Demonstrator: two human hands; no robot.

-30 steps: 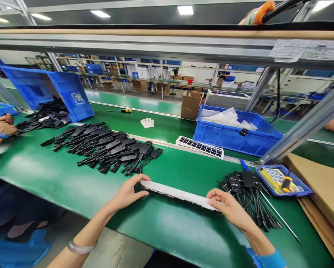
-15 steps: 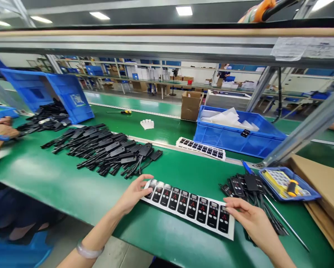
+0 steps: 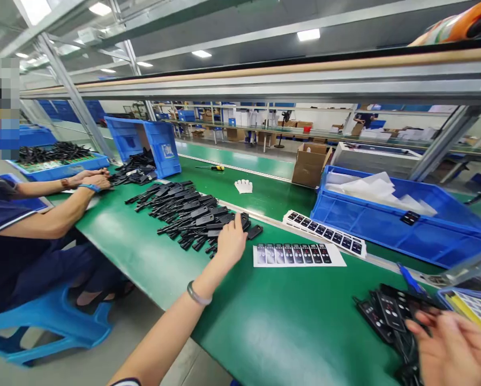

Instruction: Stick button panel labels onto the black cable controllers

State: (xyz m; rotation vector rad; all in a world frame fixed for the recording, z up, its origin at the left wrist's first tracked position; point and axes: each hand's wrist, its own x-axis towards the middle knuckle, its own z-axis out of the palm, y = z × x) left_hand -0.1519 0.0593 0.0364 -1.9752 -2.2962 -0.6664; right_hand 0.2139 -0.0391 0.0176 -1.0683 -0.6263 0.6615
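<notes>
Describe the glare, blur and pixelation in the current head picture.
Head view: pale glare on the table; shine fading the leftmost labels on the near sheet; right hand looking blurred; pixelated block at the left edge.

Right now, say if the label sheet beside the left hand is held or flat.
Flat: the label sheet rests face up on the green table, apart from the left hand.
</notes>
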